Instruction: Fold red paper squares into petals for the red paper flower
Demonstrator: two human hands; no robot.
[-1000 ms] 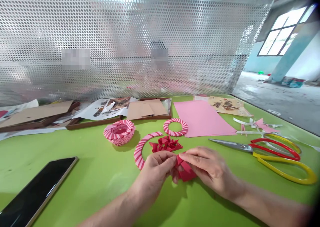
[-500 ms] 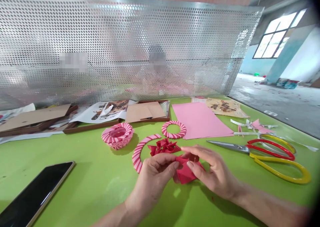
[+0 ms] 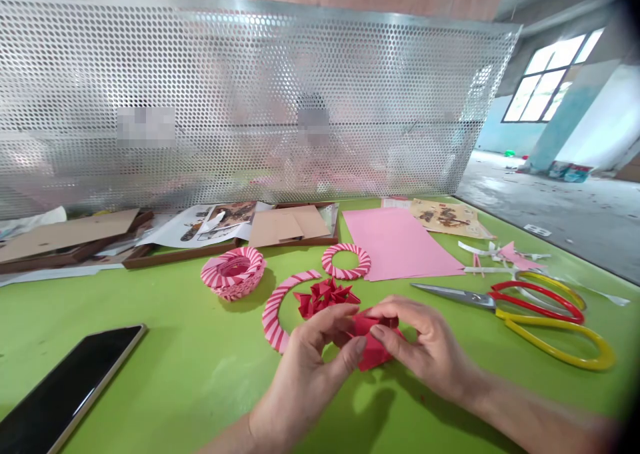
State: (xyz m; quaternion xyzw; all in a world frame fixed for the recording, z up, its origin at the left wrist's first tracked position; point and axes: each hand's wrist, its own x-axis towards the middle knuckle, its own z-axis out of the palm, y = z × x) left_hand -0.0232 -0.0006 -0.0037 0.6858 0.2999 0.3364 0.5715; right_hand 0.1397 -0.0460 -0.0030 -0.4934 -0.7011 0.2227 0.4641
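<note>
Between my two hands is a piece of folded red paper (image 3: 374, 353), held a little above the green table. My left hand (image 3: 320, 361) grips its left side between thumb and fingers. On its right side, my right hand (image 3: 425, 344) pinches the paper with the thumb in front and fingers behind. Just beyond lies a pile of small folded red paper pieces (image 3: 327, 295). A curved pink-and-red strip of joined folded pieces (image 3: 275, 317) curls beside my left hand. Farther back are a flat striped ring (image 3: 346, 261) and a stacked striped ring (image 3: 233, 274).
Scissors (image 3: 457, 295) with red and yellow handles lie right of my hands. A smartphone (image 3: 70, 387) rests at left. Pink paper sheets (image 3: 395, 244), paper scraps (image 3: 520, 255) and shallow trays (image 3: 185, 254) sit farther back. A perforated metal screen (image 3: 240, 101) stands behind the table.
My left thumb has shifted down and slightly apart from its fingertips on the red paper. My right fingers have moved slightly over its top edge. The other things lie as before.
</note>
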